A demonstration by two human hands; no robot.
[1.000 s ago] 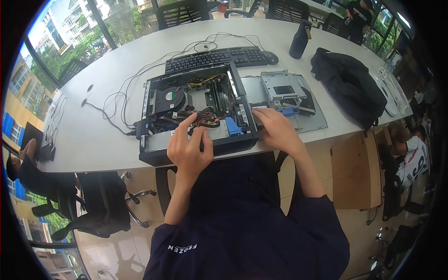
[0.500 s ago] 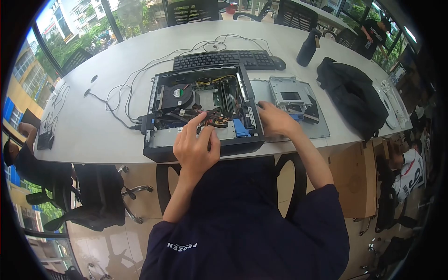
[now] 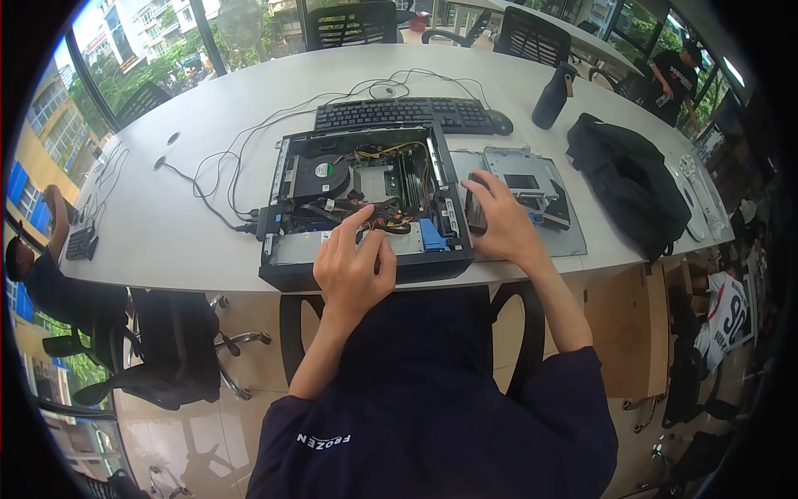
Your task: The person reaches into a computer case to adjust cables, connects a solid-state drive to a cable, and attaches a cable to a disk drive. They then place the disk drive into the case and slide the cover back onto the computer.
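Note:
An open desktop computer case (image 3: 299, 247) lies on the table in front of me, its insides facing up. A black fan (image 3: 320, 177) and a bundle of cables (image 3: 384, 218) show inside it. My left hand (image 3: 353, 262) reaches over the near edge, its bent fingers at the cables; the fingertips are partly hidden among them. Just right of the case, my right hand (image 3: 505, 224) grips a dark, flat rectangular part (image 3: 475, 209) standing on edge. Its kind is hard to make out. A blue plastic latch (image 3: 432, 236) sits in the case near its right side.
A metal side panel (image 3: 569, 241) lies on the right, with a metal drive bracket (image 3: 519, 170) on top. Behind the case are a keyboard (image 3: 399, 114) and mouse (image 3: 501, 123). A dark bottle (image 3: 552, 98) and black bag (image 3: 628, 179) stand further right. Cables (image 3: 218, 166) run left.
My right hand has lifted and turned beside the case, and the dark flat part now shows in its grip. My left hand stays at the cables. The view has shifted slightly.

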